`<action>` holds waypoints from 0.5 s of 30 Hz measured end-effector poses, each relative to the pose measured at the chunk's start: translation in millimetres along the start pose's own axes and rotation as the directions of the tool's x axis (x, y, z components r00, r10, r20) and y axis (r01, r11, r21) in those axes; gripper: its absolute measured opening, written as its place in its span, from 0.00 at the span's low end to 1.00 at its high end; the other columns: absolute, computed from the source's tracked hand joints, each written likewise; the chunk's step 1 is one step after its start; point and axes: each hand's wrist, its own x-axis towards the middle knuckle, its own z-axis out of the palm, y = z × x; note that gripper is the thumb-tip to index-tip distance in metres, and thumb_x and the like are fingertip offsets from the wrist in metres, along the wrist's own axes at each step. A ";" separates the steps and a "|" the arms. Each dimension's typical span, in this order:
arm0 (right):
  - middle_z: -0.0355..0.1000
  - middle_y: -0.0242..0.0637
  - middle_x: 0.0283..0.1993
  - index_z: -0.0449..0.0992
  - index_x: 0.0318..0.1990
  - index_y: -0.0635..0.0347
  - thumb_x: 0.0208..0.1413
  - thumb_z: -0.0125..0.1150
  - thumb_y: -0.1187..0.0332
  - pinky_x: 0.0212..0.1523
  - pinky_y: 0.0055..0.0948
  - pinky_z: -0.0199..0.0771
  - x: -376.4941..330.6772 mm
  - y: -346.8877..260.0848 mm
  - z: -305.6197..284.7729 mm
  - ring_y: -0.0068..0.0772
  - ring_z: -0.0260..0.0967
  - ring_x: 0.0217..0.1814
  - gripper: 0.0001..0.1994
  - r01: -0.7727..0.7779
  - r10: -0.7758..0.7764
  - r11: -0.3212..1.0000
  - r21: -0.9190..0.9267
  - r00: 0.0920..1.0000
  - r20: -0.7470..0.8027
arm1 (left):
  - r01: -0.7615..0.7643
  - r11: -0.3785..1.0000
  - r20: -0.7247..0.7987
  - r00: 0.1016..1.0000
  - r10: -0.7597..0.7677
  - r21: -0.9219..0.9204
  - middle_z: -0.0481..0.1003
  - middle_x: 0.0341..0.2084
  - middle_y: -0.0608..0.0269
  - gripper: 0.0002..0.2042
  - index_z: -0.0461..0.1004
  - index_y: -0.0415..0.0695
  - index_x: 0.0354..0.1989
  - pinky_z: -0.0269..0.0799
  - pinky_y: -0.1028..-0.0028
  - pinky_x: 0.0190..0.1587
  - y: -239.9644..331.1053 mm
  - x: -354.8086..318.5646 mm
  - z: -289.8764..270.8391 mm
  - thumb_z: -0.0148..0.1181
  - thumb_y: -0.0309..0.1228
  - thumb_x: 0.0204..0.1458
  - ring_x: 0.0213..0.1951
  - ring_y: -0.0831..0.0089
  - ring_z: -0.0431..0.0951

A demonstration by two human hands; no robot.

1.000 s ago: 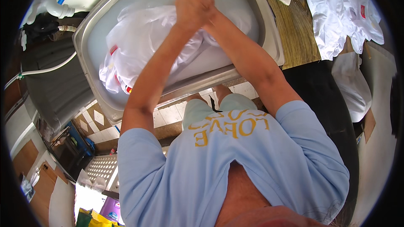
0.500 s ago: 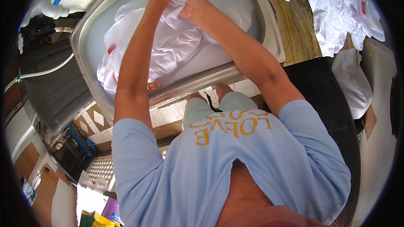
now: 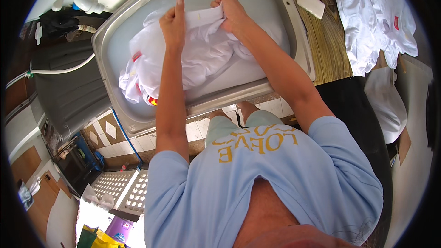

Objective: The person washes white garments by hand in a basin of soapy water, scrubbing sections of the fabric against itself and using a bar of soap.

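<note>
A steel sink [image 3: 294, 27] stands in front of the person, holding cloudy water and a bunched white garment [image 3: 202, 59] with small red tags near its lower left. The left hand [image 3: 173, 24] is clamped on the garment's upper fold, fingers curled over the cloth. The right hand [image 3: 231, 11] pinches the same fold just beside it, lifting it above the water. Right of the sink, on the wooden table [image 3: 328, 55], lies a white soap bar [image 3: 311, 3]. Farther right sits a pile of white clothes [image 3: 374, 23].
</note>
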 end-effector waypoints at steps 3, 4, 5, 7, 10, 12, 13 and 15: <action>0.61 0.29 0.22 0.66 0.22 0.54 0.54 0.61 0.54 0.28 0.28 0.60 -1.4 -2.9 -8.7 0.25 0.56 0.23 0.17 -0.007 0.011 0.999 -0.051 0.996 0.093 | 0.134 0.987 0.101 0.987 -0.125 -0.093 0.58 0.14 0.79 0.20 0.64 0.45 0.14 0.48 0.80 0.20 0.6 -17.3 -14.8 0.57 0.41 0.56 0.19 0.86 0.53; 0.61 0.29 0.22 0.66 0.22 0.54 0.54 0.62 0.55 0.29 0.28 0.61 -2.3 -4.7 -8.9 0.25 0.57 0.24 0.17 -0.031 0.037 0.998 -0.051 0.991 0.125 | 0.168 0.980 0.183 0.972 -0.147 -0.110 0.61 0.15 0.78 0.19 0.67 0.44 0.16 0.51 0.81 0.21 0.5 -15.9 -24.0 0.57 0.41 0.56 0.19 0.87 0.56; 0.62 0.29 0.22 0.67 0.22 0.55 0.54 0.62 0.55 0.29 0.29 0.61 -2.2 -7.6 -8.7 0.26 0.58 0.24 0.17 -0.056 0.063 0.997 -0.050 0.986 0.157 | 0.203 0.971 0.266 0.950 -0.164 -0.124 0.64 0.16 0.77 0.17 0.70 0.43 0.19 0.54 0.82 0.22 0.5 -15.3 -29.8 0.57 0.40 0.56 0.20 0.87 0.59; 0.63 0.30 0.23 0.69 0.24 0.56 0.53 0.63 0.56 0.31 0.29 0.62 -1.8 -12.7 -10.6 0.26 0.60 0.26 0.15 -0.056 0.075 0.994 -0.089 0.969 0.233 | 0.230 0.965 0.391 0.905 -0.166 -0.123 0.70 0.21 0.74 0.13 0.74 0.40 0.27 0.59 0.83 0.27 4.8 -13.2 -33.6 0.57 0.38 0.55 0.24 0.86 0.65; 0.66 0.30 0.27 0.72 0.27 0.58 0.50 0.65 0.57 0.34 0.28 0.65 -3.0 -14.3 -8.2 0.27 0.64 0.31 0.14 0.214 -0.113 0.929 -0.303 0.941 0.318 | 0.312 0.939 0.496 0.844 -0.205 -0.143 0.75 0.29 0.69 0.11 0.75 0.38 0.36 0.66 0.81 0.37 -4.0 -5.4 -39.2 0.56 0.35 0.56 0.32 0.83 0.72; 0.70 0.32 0.31 0.75 0.29 0.57 0.48 0.66 0.57 0.36 0.27 0.67 -13.4 -7.3 -0.9 0.27 0.66 0.35 0.13 0.572 -0.427 0.618 -0.540 0.820 0.380 | 0.356 0.915 0.500 0.837 -0.222 -0.189 0.76 0.32 0.67 0.11 0.75 0.37 0.39 0.68 0.80 0.40 -12.2 -2.9 -44.3 0.55 0.34 0.57 0.35 0.81 0.74; 0.70 0.32 0.32 0.76 0.30 0.57 0.46 0.67 0.59 0.37 0.27 0.68 -12.9 -5.2 -0.8 0.27 0.67 0.36 0.12 0.712 -0.542 0.350 -0.609 0.684 0.488 | 0.366 0.904 0.493 0.842 -0.220 -0.221 0.76 0.32 0.67 0.11 0.75 0.37 0.40 0.68 0.80 0.40 -10.3 -2.8 -41.7 0.55 0.33 0.57 0.35 0.81 0.74; 0.70 0.32 0.35 0.77 0.32 0.56 0.43 0.68 0.62 0.40 0.27 0.68 -11.8 1.0 -2.9 0.27 0.67 0.40 0.11 0.766 -0.592 -0.261 -0.587 0.353 0.725 | 0.373 0.897 0.477 0.849 -0.227 -0.238 0.76 0.33 0.67 0.11 0.75 0.37 0.40 0.68 0.80 0.40 -9.4 -2.8 -41.3 0.54 0.33 0.57 0.35 0.81 0.73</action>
